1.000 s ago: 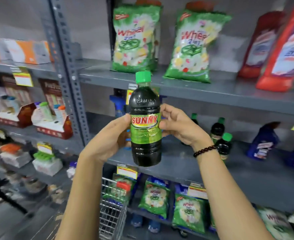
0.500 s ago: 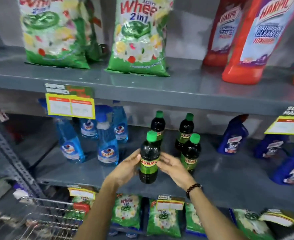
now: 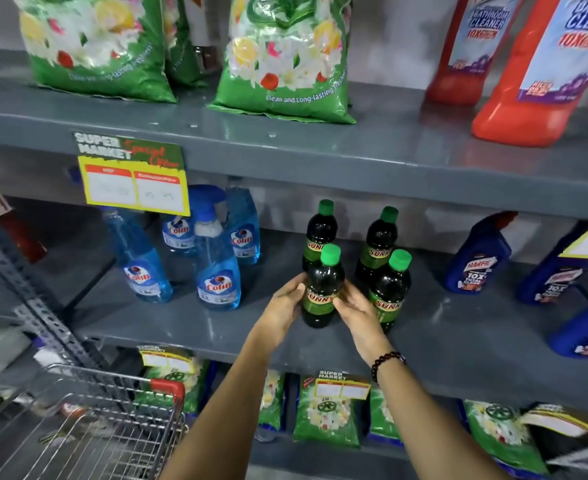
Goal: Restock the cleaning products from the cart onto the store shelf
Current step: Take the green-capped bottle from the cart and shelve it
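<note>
A dark Sunny bottle (image 3: 323, 278) with a green cap stands upright on the grey middle shelf (image 3: 195, 327), at the front of a group of three like bottles (image 3: 379, 237). My left hand (image 3: 285, 306) cups its left side and my right hand (image 3: 355, 310) its right side, fingers against the label. A beaded bracelet circles my right wrist. The wire cart (image 3: 88, 427) with a red handle sits at lower left; its contents are blurred.
Blue Colin spray bottles (image 3: 216, 271) stand left of the Sunny group, dark blue Harpic bottles (image 3: 476, 258) to the right. Green detergent bags (image 3: 282, 64) and red cleaner bottles (image 3: 528, 74) fill the upper shelf. More green bags (image 3: 327, 414) line the lower shelf. A slotted upright (image 3: 36, 306) rises at left.
The bottle went from held up at chest height to standing on the middle shelf among the other Sunny bottles. Both hands followed it forward and stay on its sides.
</note>
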Demonstrator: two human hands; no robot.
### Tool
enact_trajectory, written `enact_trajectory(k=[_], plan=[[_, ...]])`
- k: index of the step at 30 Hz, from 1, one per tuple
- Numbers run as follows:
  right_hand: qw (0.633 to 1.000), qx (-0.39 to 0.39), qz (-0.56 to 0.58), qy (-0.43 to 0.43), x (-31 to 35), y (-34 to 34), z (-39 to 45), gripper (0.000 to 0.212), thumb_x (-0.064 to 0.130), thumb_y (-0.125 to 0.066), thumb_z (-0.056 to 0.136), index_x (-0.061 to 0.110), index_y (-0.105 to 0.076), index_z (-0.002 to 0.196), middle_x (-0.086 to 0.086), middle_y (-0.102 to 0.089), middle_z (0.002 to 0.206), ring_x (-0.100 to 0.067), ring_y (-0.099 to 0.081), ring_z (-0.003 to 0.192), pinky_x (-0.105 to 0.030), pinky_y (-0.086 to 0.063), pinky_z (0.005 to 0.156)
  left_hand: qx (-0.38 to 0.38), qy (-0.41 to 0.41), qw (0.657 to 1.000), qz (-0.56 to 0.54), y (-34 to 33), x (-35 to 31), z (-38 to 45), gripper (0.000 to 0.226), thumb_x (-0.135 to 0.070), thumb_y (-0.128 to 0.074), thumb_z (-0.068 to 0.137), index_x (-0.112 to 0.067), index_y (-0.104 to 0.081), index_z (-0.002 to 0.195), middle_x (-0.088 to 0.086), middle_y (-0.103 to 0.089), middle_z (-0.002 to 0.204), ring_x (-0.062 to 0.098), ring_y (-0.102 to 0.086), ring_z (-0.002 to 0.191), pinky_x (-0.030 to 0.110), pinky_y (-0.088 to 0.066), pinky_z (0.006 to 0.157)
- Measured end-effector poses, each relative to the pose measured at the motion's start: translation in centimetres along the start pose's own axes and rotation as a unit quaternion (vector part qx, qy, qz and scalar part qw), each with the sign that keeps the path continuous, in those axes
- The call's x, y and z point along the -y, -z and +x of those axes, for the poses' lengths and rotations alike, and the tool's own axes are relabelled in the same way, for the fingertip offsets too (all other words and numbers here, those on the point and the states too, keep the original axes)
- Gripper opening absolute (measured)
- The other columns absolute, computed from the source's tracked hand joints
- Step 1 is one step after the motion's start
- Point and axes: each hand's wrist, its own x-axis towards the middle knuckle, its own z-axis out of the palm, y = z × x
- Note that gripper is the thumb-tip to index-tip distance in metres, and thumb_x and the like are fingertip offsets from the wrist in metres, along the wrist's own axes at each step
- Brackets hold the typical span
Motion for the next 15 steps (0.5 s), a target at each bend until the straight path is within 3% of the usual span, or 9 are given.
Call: enact_trajectory(k=[4,8,10,13,15], plan=[[0.995,-0.083,0.009,-0.050,0.1,-2.1,-2.8,0.051,-0.002,-0.052,0.090,0.005,-0.039,0.139,-0.010,-0.044,0.145,-0.021,-0.043,0.132,-0.041,-0.032,0.114,-0.077,0.012,0.996,0.042,2.2,1.2,-3.8,0.040,-0.023,-0.039,0.098,-0.019,-0.041,0.138,0.002,-0.038,0.149,0.018,-0.035,0.136,0.034,-0.031,0.105],[0.984,-0.138,-0.010,-0.110,-0.4,-7.2,-6.8,0.049,0.011,-0.059,0.088,0.006,-0.044,0.135,-0.012,-0.047,0.143,-0.024,-0.046,0.128,-0.041,-0.037,0.111,-0.146,0.008,0.989,0.002,6.6,2.1,-9.8,0.037,-0.021,-0.043,0.097,-0.014,-0.048,0.132,0.001,-0.049,0.139,0.018,-0.045,0.127,0.033,-0.035,0.106],[0.988,-0.098,-0.022,-0.115,-1.1,-10.9,-9.2,0.043,0.011,-0.059,0.088,0.005,-0.049,0.130,-0.014,-0.052,0.137,-0.024,-0.051,0.122,-0.040,-0.040,0.108,-0.178,0.011,0.984,-0.021,9.5,2.3,-13.5,0.030,-0.023,-0.042,0.096,-0.016,-0.055,0.122,0.000,-0.058,0.121,0.015,-0.056,0.110,0.032,-0.041,0.094],[0.991,0.001,-0.053,-0.122,-2.5,-17.1,-12.5,0.037,0.009,-0.057,0.089,0.002,-0.052,0.125,-0.018,-0.056,0.131,-0.021,-0.055,0.109,-0.037,-0.046,0.095,-0.232,-0.001,0.971,-0.052,14.5,3.3,-19.1,0.031,-0.024,-0.036,0.098,-0.019,-0.066,0.090,-0.003,-0.062,0.087,0.002,-0.062,0.064,0.020,-0.042,0.063],[0.986,0.068,-0.084,-0.128,-3.6,-21.4,-14.3,0.032,0.008,-0.057,0.089,0.000,-0.055,0.120,-0.021,-0.059,0.127,-0.026,-0.057,0.110,-0.040,-0.046,0.094,-0.288,-0.001,0.954,-0.088,18.1,4.5,-22.9,0.037,-0.022,-0.035,0.098,-0.020,-0.065,0.075,-0.007,-0.067,0.067,0.002,-0.060,0.055,0.018,-0.045,0.054]])
